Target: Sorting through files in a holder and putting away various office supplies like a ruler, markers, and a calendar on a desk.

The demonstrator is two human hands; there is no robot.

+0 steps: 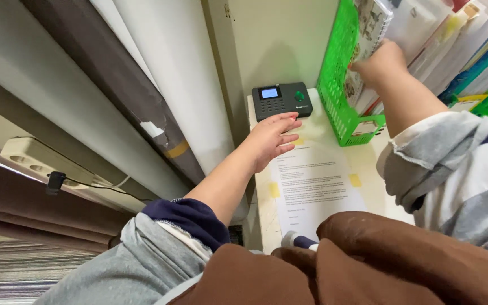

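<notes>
While flat on paper (312,181), left hand (269,138); right hand's (380,61) grip on booklet (368,34).

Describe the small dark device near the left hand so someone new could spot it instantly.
Start at the pale desk set against the cream wall. At its back edge, left of the green plastic file basket, sits a dark grey keypad terminal, just beyond the left hand. Unlike the papers around it, it has a small lit screen, buttons and a green round pad.
</notes>
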